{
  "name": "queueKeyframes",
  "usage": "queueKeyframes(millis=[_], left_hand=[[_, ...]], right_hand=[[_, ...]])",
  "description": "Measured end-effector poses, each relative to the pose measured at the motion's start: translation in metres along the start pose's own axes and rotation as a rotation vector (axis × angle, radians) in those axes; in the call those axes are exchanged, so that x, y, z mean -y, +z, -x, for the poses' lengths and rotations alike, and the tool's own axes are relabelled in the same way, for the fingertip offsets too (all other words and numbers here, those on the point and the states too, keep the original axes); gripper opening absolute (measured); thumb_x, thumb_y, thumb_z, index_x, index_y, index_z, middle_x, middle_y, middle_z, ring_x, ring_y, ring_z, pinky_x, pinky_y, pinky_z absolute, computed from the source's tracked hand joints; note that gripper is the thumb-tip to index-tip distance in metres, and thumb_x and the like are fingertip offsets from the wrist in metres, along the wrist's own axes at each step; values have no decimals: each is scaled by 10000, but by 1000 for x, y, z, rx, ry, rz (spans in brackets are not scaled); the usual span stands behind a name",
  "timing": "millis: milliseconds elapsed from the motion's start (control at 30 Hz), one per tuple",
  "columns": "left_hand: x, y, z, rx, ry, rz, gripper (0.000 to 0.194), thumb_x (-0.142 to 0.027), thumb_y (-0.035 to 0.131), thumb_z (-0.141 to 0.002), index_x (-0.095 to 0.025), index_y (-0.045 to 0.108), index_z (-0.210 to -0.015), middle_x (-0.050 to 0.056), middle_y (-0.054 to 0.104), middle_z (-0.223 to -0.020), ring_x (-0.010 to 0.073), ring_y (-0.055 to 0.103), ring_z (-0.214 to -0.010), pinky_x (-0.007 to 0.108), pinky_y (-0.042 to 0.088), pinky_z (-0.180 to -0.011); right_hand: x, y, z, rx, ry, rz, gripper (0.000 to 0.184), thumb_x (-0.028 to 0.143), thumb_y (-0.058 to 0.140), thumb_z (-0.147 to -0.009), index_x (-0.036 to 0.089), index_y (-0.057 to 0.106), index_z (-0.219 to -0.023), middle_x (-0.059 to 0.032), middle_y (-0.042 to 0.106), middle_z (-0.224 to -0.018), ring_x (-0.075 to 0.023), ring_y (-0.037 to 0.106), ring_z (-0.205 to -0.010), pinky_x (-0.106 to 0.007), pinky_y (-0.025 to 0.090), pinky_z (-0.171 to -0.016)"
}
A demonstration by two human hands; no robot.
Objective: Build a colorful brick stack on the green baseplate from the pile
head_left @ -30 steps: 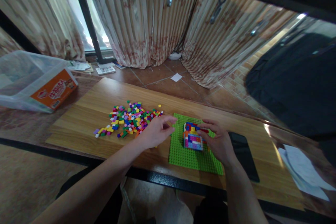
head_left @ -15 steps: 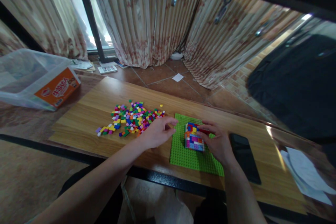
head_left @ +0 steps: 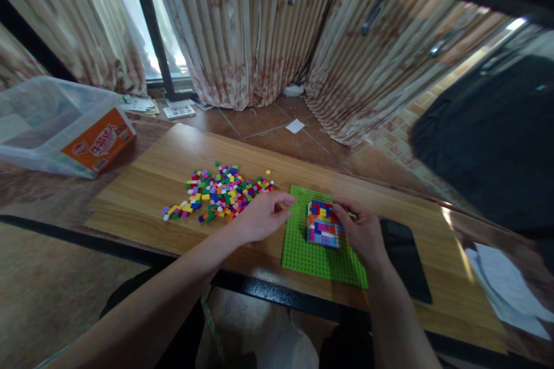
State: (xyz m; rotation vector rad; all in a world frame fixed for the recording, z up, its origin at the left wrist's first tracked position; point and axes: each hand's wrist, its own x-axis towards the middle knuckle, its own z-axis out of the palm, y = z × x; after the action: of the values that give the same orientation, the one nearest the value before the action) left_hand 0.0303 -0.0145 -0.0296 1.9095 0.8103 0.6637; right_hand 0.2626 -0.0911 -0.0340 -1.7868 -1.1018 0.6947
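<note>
A low block of multicoloured toy bricks (head_left: 322, 232) stands on a green studded baseplate (head_left: 298, 259). My right hand (head_left: 361, 230) reaches over its right side, thumb and index finger drawn together at the far right corner and touching it. Whatever lies between those fingertips is hidden. My left hand (head_left: 264, 216) hovers between the baseplate and a loose pile of small coloured bricks (head_left: 225, 190). Its thumb and fingers are apart with nothing visible between them, and the wrist side covers the pile's near right edge.
A black phone (head_left: 405, 259) lies right of the baseplate on the wooden board (head_left: 147, 173). White papers (head_left: 506, 288) are at the far right. A clear plastic bin (head_left: 56, 127) with an orange label stands at the left. One yellow brick (head_left: 268, 172) sits behind the pile.
My right fingertips have come down and closer together at the corner of the brick block; a red piece seen by them earlier is now hidden. My left hand stays nearly still. The view shifts slightly.
</note>
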Motion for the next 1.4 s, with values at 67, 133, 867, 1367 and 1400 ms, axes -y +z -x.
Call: queueKeyframes(millis=[67, 133, 867, 1367, 1400], left_hand=[[0, 0, 0, 0, -2, -1, 287, -135, 564, -824, -124, 666, -1092, 87, 713, -1003, 141, 652, -792, 333, 538, -822], [-1, -1, 0, 2, 0, -1, 282, -136, 561, -826, -119, 667, -1087, 89, 714, -998, 141, 654, -792, 330, 538, -821], [12, -59, -1, -215, -33, -398, 280, -125, 493, -830, -149, 662, -1052, 63, 712, -999, 168, 647, -880, 313, 516, -828], [16, -56, -2, -55, 46, -640, 425, -23, 483, -696, -148, 659, -1062, 113, 685, -1050, 259, 598, -1018, 411, 430, -966], [16, -57, -3, -60, 32, -632, 415, -27, 490, -699, -154, 662, -1055, 113, 685, -1048, 264, 596, -1022, 419, 428, -967]], right_hand=[[0, 3, 0, 14, 8, 20, 440, 532, 665, -731, 168, 704, -975, -88, 713, -925, -210, 667, -782, -350, 548, -687], [0, 5, 0, 31, 9, 26, 440, 527, 668, -728, 167, 703, -978, -90, 713, -938, -207, 666, -780, -335, 544, -670], [-10, 6, -3, 108, 8, 76, 396, 490, 617, -766, 198, 686, -1024, -78, 716, -948, -203, 663, -781, -332, 528, -664], [1, 6, 1, -80, -250, 419, 372, 485, 488, -846, 189, 697, -931, -96, 682, -958, -222, 628, -827, -388, 498, -782], [0, 6, 1, -90, -254, 424, 372, 485, 484, -846, 189, 696, -926, -97, 682, -956, -226, 629, -834, -392, 495, -786]])
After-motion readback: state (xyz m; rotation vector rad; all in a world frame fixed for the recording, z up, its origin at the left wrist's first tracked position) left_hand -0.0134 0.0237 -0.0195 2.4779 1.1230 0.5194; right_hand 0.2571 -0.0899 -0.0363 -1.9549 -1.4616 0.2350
